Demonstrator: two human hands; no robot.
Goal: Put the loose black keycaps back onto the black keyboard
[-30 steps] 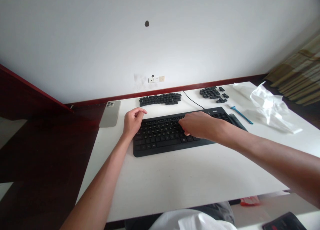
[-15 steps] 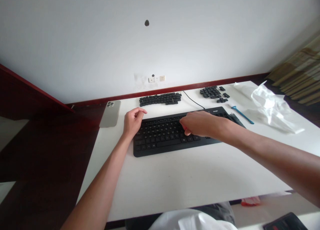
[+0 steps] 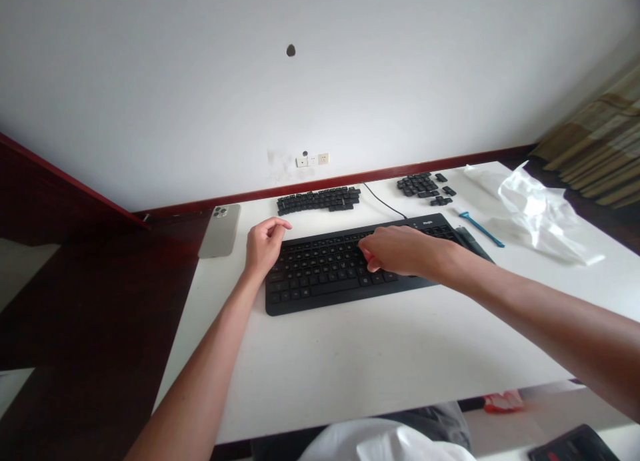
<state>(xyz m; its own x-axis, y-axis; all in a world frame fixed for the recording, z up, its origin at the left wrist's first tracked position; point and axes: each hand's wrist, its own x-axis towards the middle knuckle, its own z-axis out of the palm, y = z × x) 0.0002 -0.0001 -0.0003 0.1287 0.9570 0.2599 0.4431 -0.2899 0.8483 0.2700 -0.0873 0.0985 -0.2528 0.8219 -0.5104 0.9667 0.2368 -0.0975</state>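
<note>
A black keyboard point(image 3: 335, 286) lies at a slight slant on the white table, its cable running from the back edge. My left hand point(image 3: 265, 246) rests at its upper left corner, fingers curled in and nothing visible between them. Over the keys right of the middle is my right hand point(image 3: 400, 249), with closed fingers pointing down at the keyboard. Whatever these fingertips hold or press is hidden beneath the hand. Behind the keyboard lies a row of loose black keycaps point(image 3: 320, 199). A second cluster of keycaps point(image 3: 417, 185) sits farther right.
A blue stick-like tool point(image 3: 481, 229) lies right of the keyboard, near a crumpled clear plastic bag point(image 3: 537, 207). At the table's left edge is a phone point(image 3: 219, 233), camera side up. The wall with sockets point(image 3: 313, 160) stands behind the white table point(image 3: 320, 367).
Both hands stay in nearly the same place at the keyboard. The whole view has shifted very slightly; the keycaps and other objects lie as before.
</note>
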